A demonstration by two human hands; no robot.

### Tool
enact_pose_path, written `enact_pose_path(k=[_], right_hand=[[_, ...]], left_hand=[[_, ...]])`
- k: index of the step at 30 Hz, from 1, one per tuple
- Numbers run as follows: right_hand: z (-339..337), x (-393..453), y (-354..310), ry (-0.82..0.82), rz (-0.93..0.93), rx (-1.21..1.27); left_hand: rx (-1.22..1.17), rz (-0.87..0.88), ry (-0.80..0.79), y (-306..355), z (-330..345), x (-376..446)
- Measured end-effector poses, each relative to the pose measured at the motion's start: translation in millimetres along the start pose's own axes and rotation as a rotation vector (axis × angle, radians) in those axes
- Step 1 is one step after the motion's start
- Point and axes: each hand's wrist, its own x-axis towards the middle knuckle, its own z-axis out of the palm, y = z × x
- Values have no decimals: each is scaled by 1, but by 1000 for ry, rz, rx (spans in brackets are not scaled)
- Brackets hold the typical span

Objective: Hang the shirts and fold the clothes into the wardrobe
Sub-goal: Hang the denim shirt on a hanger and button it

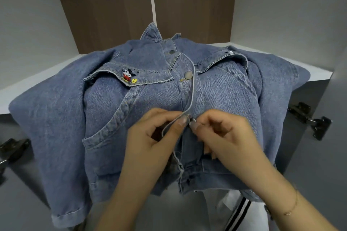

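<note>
Denim jacket (150, 99) covers shelf (47, 73) front – open space above, behind collar.

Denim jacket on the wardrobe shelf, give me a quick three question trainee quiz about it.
1. True or false: the denim jacket hangs on a hanger.
2. Which hand pinches the placket edge: A left hand, B right hand, C neither?
3. What is embroidered on the chest pocket flap?

Key: 1 false, it lies on the shelf. 2 A. 3 a cartoon mouse.
</note>
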Motion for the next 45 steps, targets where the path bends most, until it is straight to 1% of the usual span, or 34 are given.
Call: enact_pose_path(k=[2,6,9,12,14,16,19,20,22,26,33,36,38,41,45], right_hand=[[-3,-2,6,4,-151,-113],[-9,1,16,-19,-340,-303],[-11,0,22,-14,-405,-328],[-7,-2,28,12,-409,-280],[-3,-2,32,33,-367,-235],[3,-4,34,38,-257,-131],[9,-7,30,-37,81,327],[10,-6,28,-46,171,426],[12,-2,26,-16,257,423],[15,7,26,43,297,252],[13,14,30,89,432,344],[13,14,30,53,402,377],[14,11,30,38,342,350],[18,4,36,50,147,68],[19,2,40,104,-142,-172]], left_hand=[[-2,-19,7,-1,0,-1],[-22,-33,-38,1,-2,-1],[-163,-106,-98,1,-5,-1],[-175,-125,-90,-1,-3,3],[-99,-92,-65,-4,-1,6],[24,-2,-56,-9,0,7],[226,133,-33,-17,1,7],[282,154,-20,-19,2,6],[344,155,-2,-23,6,6],[368,142,9,-30,12,7],[313,140,7,-31,14,7],[267,84,-37,-26,10,9],[260,14,-83,-20,7,12],[336,-40,-102,-14,4,18],[485,-91,-120,-8,5,22]])
